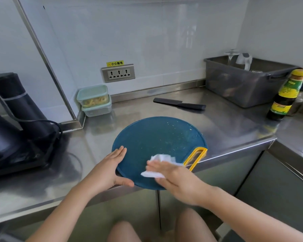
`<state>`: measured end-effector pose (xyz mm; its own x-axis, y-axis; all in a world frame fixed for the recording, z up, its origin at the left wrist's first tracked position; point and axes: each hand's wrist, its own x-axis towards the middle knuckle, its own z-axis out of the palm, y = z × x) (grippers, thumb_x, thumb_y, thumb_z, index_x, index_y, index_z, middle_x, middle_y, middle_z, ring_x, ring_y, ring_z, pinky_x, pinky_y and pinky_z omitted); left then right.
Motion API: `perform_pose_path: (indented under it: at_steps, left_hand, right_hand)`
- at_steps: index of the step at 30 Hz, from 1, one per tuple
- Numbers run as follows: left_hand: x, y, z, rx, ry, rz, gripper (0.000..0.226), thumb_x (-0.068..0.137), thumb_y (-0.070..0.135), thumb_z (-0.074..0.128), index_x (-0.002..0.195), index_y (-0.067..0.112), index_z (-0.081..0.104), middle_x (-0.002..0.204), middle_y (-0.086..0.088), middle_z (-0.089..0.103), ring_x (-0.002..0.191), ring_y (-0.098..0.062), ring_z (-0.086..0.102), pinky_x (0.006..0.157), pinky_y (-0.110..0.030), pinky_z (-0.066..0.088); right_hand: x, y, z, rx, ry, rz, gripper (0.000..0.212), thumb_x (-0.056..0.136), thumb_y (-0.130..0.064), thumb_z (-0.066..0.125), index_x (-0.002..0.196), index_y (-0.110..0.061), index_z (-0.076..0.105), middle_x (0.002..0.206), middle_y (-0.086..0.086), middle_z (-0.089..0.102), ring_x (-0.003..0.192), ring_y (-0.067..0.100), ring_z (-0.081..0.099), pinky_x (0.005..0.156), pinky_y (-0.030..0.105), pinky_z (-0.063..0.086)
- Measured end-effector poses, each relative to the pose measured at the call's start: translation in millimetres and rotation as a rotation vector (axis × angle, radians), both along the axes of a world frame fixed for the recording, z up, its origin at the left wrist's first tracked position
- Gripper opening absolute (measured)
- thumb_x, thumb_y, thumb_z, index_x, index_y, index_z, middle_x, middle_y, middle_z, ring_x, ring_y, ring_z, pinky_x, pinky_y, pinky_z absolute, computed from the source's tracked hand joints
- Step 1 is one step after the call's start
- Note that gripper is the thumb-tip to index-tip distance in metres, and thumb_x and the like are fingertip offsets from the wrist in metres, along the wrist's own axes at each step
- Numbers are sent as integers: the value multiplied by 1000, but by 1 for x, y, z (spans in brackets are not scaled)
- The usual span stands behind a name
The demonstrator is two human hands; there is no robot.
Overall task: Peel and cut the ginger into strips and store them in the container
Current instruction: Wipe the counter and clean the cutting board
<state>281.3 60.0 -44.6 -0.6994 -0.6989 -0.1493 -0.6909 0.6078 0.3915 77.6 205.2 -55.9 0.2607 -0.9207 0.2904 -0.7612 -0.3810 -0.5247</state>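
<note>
Head view | pale strips (94,101) in lidded clear container (92,90) | flat left hand (110,168) steadies round blue board (156,137) | flat right hand (175,179) presses white tissue (160,158) | seemingly only cleanup left

On the counter (226,123), the knife (179,103) lies behind the cutting board (157,137), with the containers (94,100) stacked back left.

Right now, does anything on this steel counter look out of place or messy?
The round blue cutting board juts over the steel counter's front edge; pale scraps speckle its far right part.
</note>
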Motion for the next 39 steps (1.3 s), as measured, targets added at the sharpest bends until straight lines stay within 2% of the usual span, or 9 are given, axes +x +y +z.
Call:
perform_pose_path:
  at_steps: [5,7,10,15,17,21,31,35,39]
  left_hand:
    - [-2,6,2,21,-3,-6,153,22,97,43,151,27,-1,152,20,-10,138,4,-5,116,-23,3]
    - [-3,8,3,13,0,1,157,17,101,37,151,27,-1,150,21,-11,142,0,-5,116,-23,2]
    - [-5,10,2,0,-10,3,158,17,102,34,151,27,-1,152,18,-11,144,-3,-5,117,-24,3]
    - [-2,8,4,52,49,0,146,26,101,39,151,32,7,149,26,-5,140,5,-2,116,-21,3]
    - [2,7,3,73,82,21,139,28,102,37,149,39,12,149,27,-4,142,3,-1,115,-20,4]
    - [4,9,-2,33,52,95,131,26,103,32,145,51,11,158,9,-12,144,-7,-11,118,-30,6]
    - [-2,7,5,-32,-85,108,125,61,74,58,151,17,-7,157,3,-14,144,-9,-12,115,-24,-3]
    - [0,7,4,-12,-54,101,149,30,99,34,151,22,-4,157,8,-12,144,-6,-11,114,-22,-3]
    - [2,5,3,-15,-32,99,147,30,99,34,151,24,-4,157,10,-12,143,-4,-10,114,-22,-2]
  right_hand:
    - [-2,17,19,325,-589,-113,52,98,-53,39,83,-14,71,79,-2,64,78,7,56,77,27,43]
    - [-25,3,36,242,-667,-338,58,102,-44,40,78,0,69,76,3,72,79,13,63,77,25,46]
    - [-71,-27,60,95,-736,-639,41,102,-41,39,104,-12,68,87,0,70,93,23,66,80,32,48]
    - [-104,-62,66,119,-369,-618,48,105,-44,24,151,-29,29,154,2,35,138,24,35,106,37,30]
    - [-106,-78,50,414,15,-566,50,106,-40,26,154,-30,14,160,5,14,146,30,16,115,45,18]
    - [-102,-105,19,388,290,-600,44,106,-25,27,149,-14,23,151,19,23,137,35,27,112,42,24]
    - [-23,-54,12,106,122,186,44,98,-3,48,140,-16,52,145,-4,49,134,5,43,114,16,27]
    - [-32,-82,28,-20,30,60,38,98,-8,53,132,-22,61,131,-6,62,119,14,60,102,25,46]
    - [-57,-140,41,105,-25,-177,36,103,-28,45,138,-29,53,147,-4,45,120,6,52,98,10,37]
